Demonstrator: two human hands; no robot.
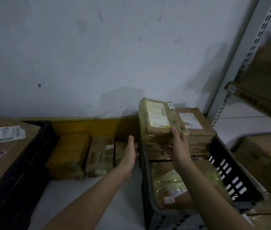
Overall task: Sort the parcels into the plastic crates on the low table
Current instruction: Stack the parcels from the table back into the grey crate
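A taped brown parcel (158,120) with a white label stands raised above the right black crate (231,171). My right hand (179,146) grips its near end, thumb on top. My left hand (130,155) hovers flat and straight-fingered over the middle, just left of that crate's wall, holding nothing. Below it several parcels (99,156) lie side by side against a yellow board (88,125). More parcels are stacked in the right crate, one with a clear plastic wrap (178,185) at the front.
A second black crate (23,163) on the left holds a large carton (0,146) with a white label. Metal shelving (241,63) with cardboard boxes (264,83) rises on the right. A white wall stands close behind everything.
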